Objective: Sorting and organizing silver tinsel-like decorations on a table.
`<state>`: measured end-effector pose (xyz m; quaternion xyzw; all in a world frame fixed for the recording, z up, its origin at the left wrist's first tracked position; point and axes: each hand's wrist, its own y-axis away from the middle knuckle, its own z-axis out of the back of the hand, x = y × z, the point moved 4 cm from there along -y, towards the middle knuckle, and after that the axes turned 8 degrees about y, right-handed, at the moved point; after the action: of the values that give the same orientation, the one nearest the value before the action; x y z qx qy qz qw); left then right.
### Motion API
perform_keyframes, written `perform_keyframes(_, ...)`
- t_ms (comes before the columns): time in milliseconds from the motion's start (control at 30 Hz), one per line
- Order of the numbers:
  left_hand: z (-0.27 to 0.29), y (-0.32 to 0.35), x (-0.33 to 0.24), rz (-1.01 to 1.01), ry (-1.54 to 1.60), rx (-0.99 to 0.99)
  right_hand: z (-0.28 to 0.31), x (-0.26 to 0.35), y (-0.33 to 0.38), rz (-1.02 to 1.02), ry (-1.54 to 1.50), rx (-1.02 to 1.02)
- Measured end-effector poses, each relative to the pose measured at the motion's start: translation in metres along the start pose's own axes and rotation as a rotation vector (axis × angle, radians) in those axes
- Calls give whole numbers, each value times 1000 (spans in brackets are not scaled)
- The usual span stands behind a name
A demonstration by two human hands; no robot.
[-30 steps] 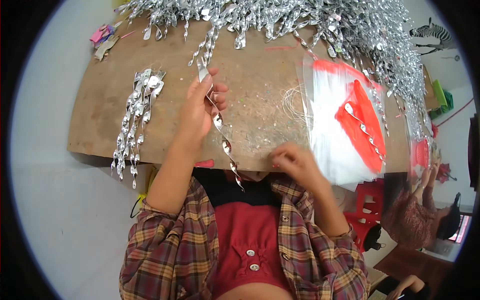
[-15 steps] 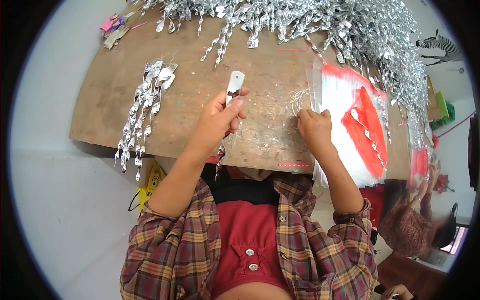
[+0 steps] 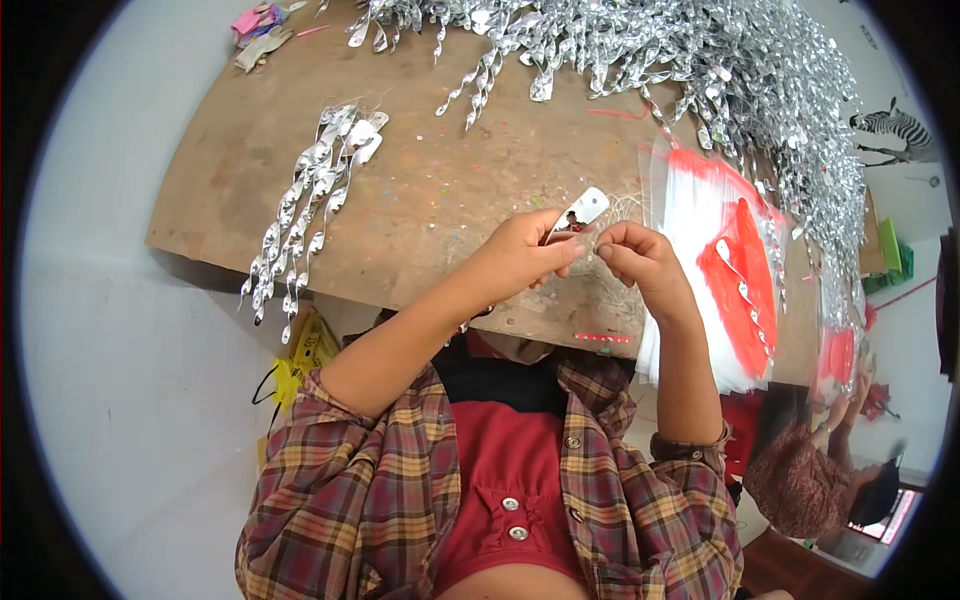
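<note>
My left hand [image 3: 515,258] grips a shiny silver twisted strip [image 3: 590,205] near its flat rounded end, which has a small hole. The strip's twisted tail hangs below my wrist, partly hidden by the forearm. Close beside it, my right hand [image 3: 652,268] is closed in a pinch on thin pale string, its fingertips almost touching the left thumb. Loops of the same string [image 3: 628,206] lie on the table just beyond that hand. Whether the string passes through the hole is too small to tell.
Several silver spirals [image 3: 318,185] lie at the left of the wooden table [image 3: 440,180], drooping over its edge. A big heap of silver spirals [image 3: 720,75] covers the far right. Clear-and-red plastic bags [image 3: 700,210] lie right, a spiral [image 3: 737,275] on top. Another person [image 3: 805,475] works farther right.
My left hand has moved right with the silver strip, which now tilts to the right. My right hand has lifted string from the table's loops and come up to meet it.
</note>
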<state>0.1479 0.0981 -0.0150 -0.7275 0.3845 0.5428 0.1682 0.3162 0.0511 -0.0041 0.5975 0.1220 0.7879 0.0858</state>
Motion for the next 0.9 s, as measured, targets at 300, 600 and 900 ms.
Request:
perform_keyframes(300, 8, -7, 12, 82, 60, -109, 31, -11, 7, 50, -34, -126)
perform_keyframes(600, 12, -21, 20, 122, 91, -191, 48, -25, 9, 162, 274, -365)
perform_keyframes(900, 19, -24, 23, 115, 121, -223, 67, -41, 13, 153, 274, -493)
